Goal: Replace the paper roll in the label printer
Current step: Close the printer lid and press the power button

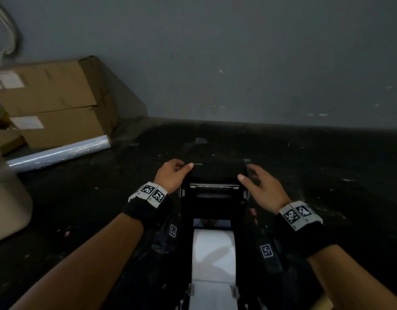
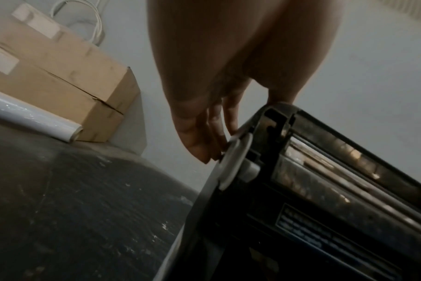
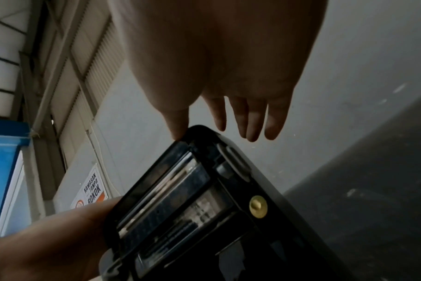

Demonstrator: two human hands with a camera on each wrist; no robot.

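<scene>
A black label printer (image 1: 215,204) stands on a dark surface with its lid (image 1: 215,173) raised towards me. A white paper roll (image 1: 213,249) lies in the open bay below. My left hand (image 1: 173,173) holds the lid's left top corner, thumb on the outer face. Its fingers (image 2: 204,136) run down the lid's side (image 2: 324,171) by a white latch (image 2: 233,159). My right hand (image 1: 258,182) is at the right corner. Its thumb (image 3: 178,123) touches the lid's edge (image 3: 180,190), and the other fingers (image 3: 252,121) stretch out straight, clear of it.
Stacked cardboard boxes (image 1: 52,101) stand at the back left against a grey wall. A roll of clear wrap (image 1: 59,153) lies in front of them. A beige object (image 1: 7,204) sits at the left edge. The dark, scuffed surface (image 1: 327,175) extends to the right.
</scene>
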